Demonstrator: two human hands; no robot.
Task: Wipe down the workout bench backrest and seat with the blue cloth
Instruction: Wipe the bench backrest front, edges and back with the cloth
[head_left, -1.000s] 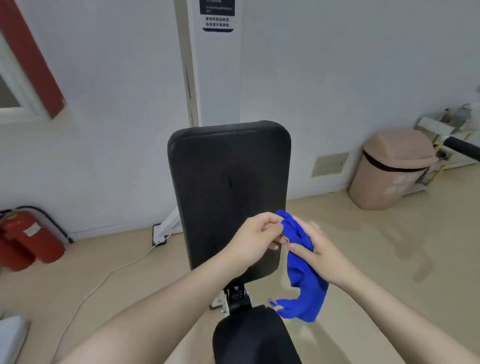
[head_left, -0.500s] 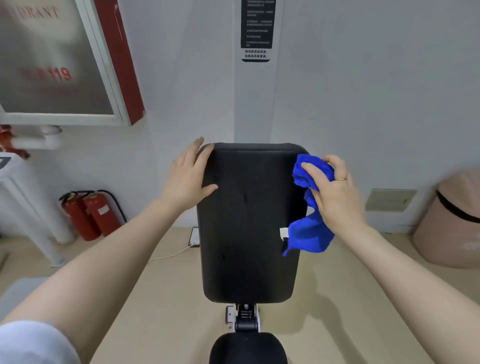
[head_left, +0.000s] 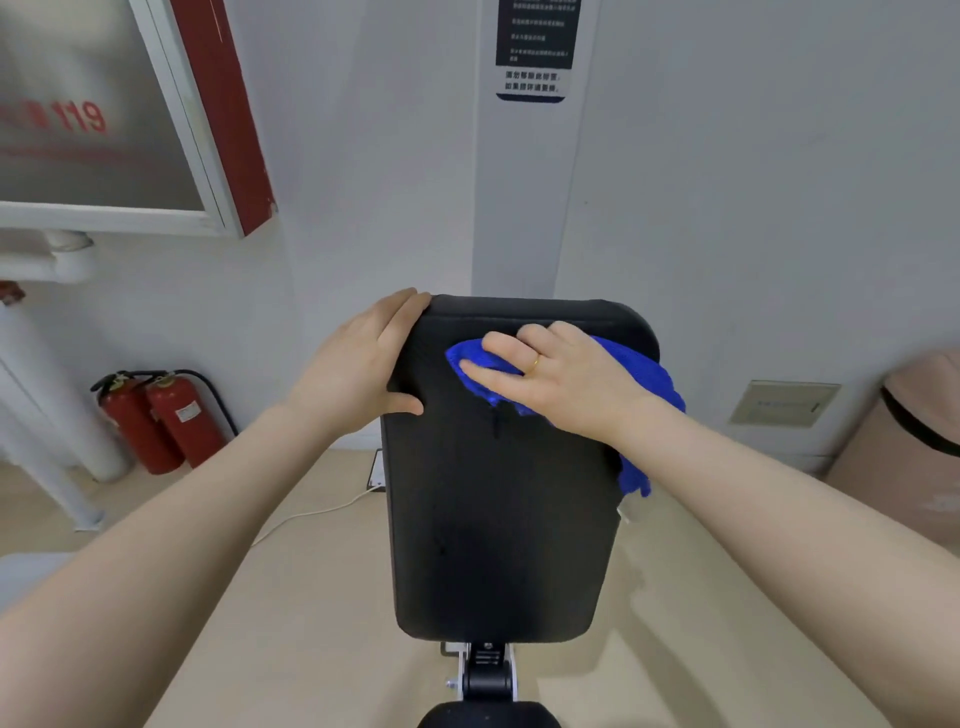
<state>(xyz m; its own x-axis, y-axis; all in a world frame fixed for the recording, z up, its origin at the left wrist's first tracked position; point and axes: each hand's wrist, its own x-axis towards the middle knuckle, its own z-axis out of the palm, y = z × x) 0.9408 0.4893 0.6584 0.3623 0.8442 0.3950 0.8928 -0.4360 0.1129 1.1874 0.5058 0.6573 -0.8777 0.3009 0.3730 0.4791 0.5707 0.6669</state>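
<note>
The black padded backrest (head_left: 498, 530) of the workout bench stands upright in the middle of the head view. My left hand (head_left: 358, 369) grips its top left corner, thumb on the front face and fingers over the edge. My right hand (head_left: 556, 376) lies flat on the blue cloth (head_left: 649, 384) and presses it against the upper part of the backrest. One end of the cloth hangs off the right edge. Only the top of the black seat (head_left: 488, 717) shows at the bottom edge, below the hinge bracket (head_left: 485, 670).
Two red fire extinguishers (head_left: 156, 421) stand on the floor at the left by a white pipe (head_left: 52, 395). A pink bin (head_left: 909, 447) sits at the right. A white cable (head_left: 311, 512) runs across the beige floor. The wall is just behind the bench.
My right hand has carried the blue cloth from the backrest's right edge onto its upper front face. My left hand stays on the top left corner. The view has moved closer.
</note>
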